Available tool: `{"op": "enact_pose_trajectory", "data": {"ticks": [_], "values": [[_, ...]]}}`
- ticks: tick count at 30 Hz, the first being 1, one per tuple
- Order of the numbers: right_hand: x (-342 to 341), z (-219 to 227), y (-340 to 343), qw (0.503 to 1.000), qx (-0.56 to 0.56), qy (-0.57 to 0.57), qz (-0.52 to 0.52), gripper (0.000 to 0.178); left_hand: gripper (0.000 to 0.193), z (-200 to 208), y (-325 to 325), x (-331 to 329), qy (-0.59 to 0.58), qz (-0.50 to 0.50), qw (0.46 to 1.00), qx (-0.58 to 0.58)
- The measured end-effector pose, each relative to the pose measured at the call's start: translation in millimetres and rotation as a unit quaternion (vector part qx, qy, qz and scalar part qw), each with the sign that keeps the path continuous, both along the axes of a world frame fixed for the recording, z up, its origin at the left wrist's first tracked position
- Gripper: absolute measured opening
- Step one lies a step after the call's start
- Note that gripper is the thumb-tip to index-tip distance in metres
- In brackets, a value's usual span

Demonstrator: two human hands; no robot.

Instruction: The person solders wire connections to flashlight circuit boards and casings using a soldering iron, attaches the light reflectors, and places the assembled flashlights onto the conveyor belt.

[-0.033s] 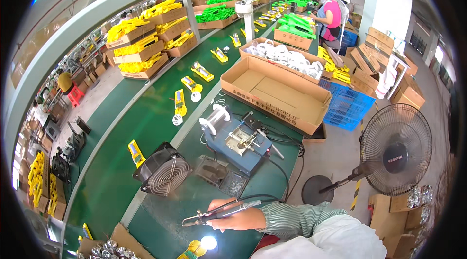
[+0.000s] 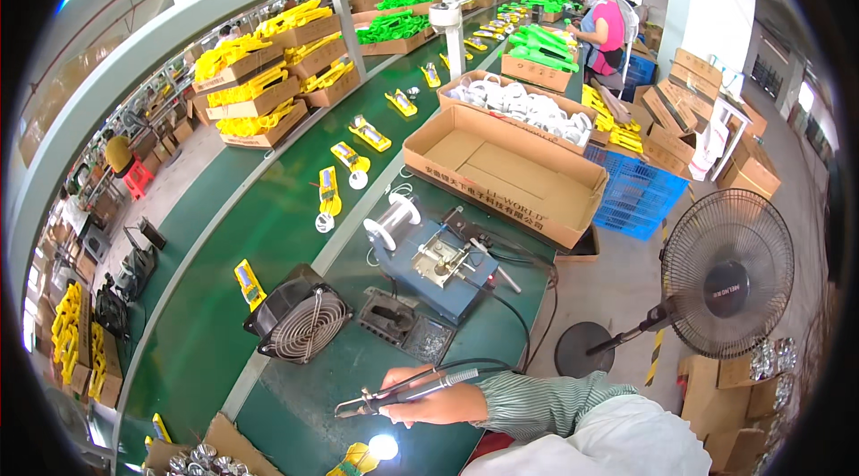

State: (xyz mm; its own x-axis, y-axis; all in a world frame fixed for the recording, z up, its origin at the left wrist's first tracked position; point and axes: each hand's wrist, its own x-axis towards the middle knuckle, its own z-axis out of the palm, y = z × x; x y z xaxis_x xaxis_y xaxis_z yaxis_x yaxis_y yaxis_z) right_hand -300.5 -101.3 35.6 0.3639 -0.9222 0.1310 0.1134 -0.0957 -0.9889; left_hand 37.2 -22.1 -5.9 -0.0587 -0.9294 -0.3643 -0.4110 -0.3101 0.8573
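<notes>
My right hand comes in from the lower right in a striped green sleeve. Its fingers are wrapped round a soldering iron with a thin curved guide at its front; the tip points left over the green bench. Just below the hand, at the lower edge, lies a yellow lamp piece with a brightly glowing white round end. The iron's tip is apart from it. My left hand is out of view.
Beyond the hand stand a soldering stand, a blue wire-feed machine and a small square fan. Yellow pieces lie along the green conveyor. An open carton, a floor fan and a person in pink are farther off.
</notes>
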Motion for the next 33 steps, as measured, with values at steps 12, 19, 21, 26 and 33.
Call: {"op": "enact_pose_trajectory", "data": {"ticks": [12,19,21,26,33], "values": [[4.1,-13.6,-7.2,0.995,0.053,-0.078,-0.013,0.014,0.033,32.3,-32.3,32.6,-0.453,-0.086,0.876,-0.143],[2.6,-17.5,-16.3,0.990,0.129,-0.059,-0.012,0.014,0.043,44.4,-171.8,72.9,-0.489,-0.021,0.867,-0.093],[2.0,-14.1,-19.2,0.985,0.163,-0.043,-0.034,0.015,0.043,40.0,-222.5,71.1,-0.485,-0.016,0.872,-0.064],[-2.4,-21.1,-28.2,0.986,0.161,-0.001,-0.037,0.019,0.069,-15.7,-331.3,53.8,-0.391,0.135,0.899,-0.144],[-8.7,-25.5,-41.5,0.985,0.166,0.010,-0.045,0.023,0.051,6.3,-363.3,-39.8,-0.561,0.039,0.750,-0.349]]}}
